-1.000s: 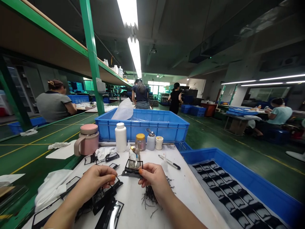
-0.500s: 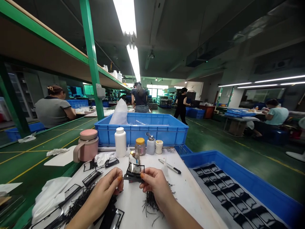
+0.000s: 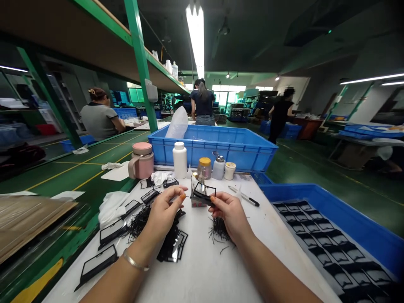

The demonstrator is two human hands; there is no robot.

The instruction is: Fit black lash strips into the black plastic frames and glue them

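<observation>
My right hand (image 3: 232, 213) pinches the lower edge of a small black frame (image 3: 202, 195) with a rectangular opening, held tilted above the white tabletop. Just left of it, my left hand (image 3: 166, 212) has thumb and forefinger pressed together. A thin dark sliver seems to show at those fingertips, too small to make out. Behind the frame stands a small box (image 3: 198, 203), partly hidden. Thin black strips lie in a heap (image 3: 137, 223) beside my left forearm, and a smaller pile (image 3: 218, 229) lies under my right hand. Overlapping black frames (image 3: 173, 248) rest between my arms.
Single frames (image 3: 97, 263) lie along the table's left side. Farther back are a pink mug (image 3: 143, 162), a white bottle (image 3: 180, 162), small jars (image 3: 205, 169) and a knife-like tool (image 3: 248, 197). A blue bin (image 3: 214, 153) stands behind; another (image 3: 331, 202) at right holds rows of frames.
The view has turned left and tipped down. My left fingertips, earlier at the frame's left end, are now slightly apart from it. The right hand still holds the frame, now tilted more.
</observation>
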